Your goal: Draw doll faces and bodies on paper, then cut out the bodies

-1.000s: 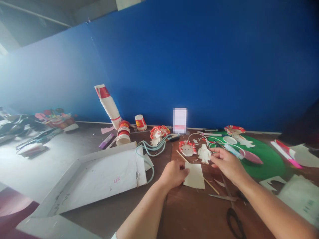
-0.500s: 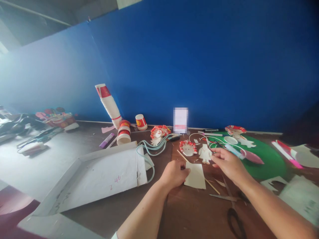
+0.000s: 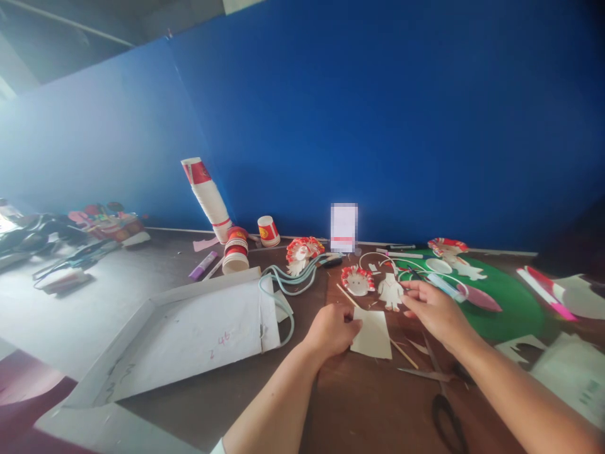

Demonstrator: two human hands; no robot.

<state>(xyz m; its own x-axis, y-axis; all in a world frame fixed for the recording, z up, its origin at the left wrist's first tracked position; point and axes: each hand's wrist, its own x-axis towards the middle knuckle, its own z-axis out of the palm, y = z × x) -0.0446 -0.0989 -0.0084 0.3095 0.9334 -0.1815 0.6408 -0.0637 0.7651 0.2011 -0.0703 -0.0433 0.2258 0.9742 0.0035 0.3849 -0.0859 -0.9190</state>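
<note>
My left hand (image 3: 332, 329) is closed at the left edge of a cream piece of paper (image 3: 372, 335), thumb on top and the other fingers curled. The paper lies flat over a thin wooden stick (image 3: 403, 352), whose two ends stick out. My right hand (image 3: 433, 310) pinches the right edge of a white paper doll cutout (image 3: 391, 291). Behind the cutout lies a round paper face (image 3: 359, 281) with a red-and-white fringe. A dark, slim object shows just above my right fingertips; I cannot make out what it is. Scissors (image 3: 447, 413) lie below my right hand.
A white box lid (image 3: 189, 340) and pale blue cable (image 3: 290, 290) lie to the left, with stacked paper cups (image 3: 208, 198) behind. At right are a green round mat (image 3: 513, 296), a pink marker (image 3: 562, 309) and paper scraps (image 3: 520, 348). A blue partition (image 3: 378, 113) stands behind.
The view has shifted very slightly. Both hands, the paper and the doll cutout keep their places on the table.
</note>
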